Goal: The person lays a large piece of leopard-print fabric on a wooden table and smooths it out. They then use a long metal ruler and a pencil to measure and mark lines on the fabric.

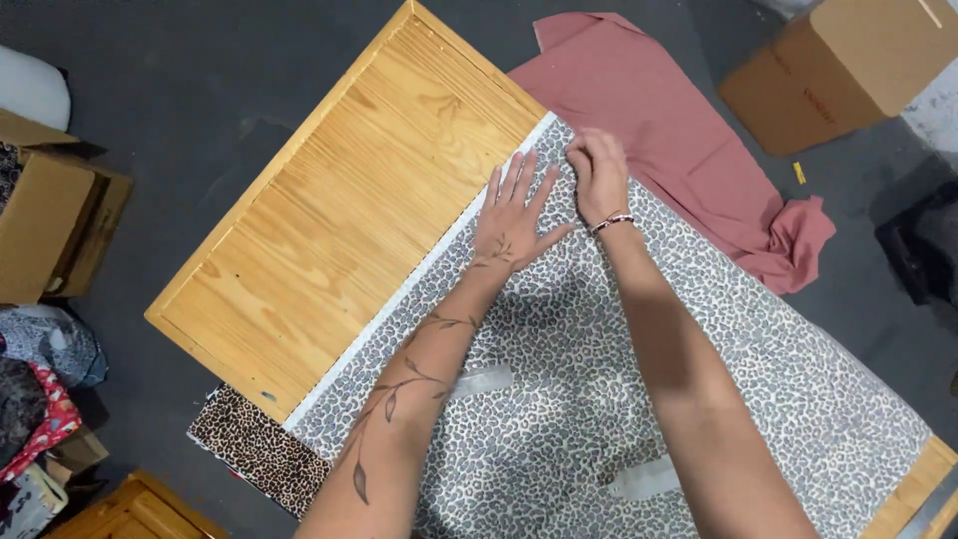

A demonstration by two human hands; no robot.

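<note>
A grey leopard-print fabric (pixel 718 359) lies spread over a wooden table (pixel 349 210), its white selvedge edge running diagonally across the top. My left hand (pixel 514 215) rests flat on the fabric near that edge, fingers spread. My right hand (pixel 599 170) is beside it at the fabric's far corner, fingers curled and pinching the cloth there. Two grey tape strips (pixel 484 381) sit on the fabric lower down.
A pink cloth (pixel 679 130) drapes off the table's far side onto the dark floor. A brown leopard-print piece (pixel 254 449) hangs at the near left edge. Cardboard boxes stand at upper right (pixel 838 65) and left (pixel 55 220), with a fabric pile (pixel 35 399) below.
</note>
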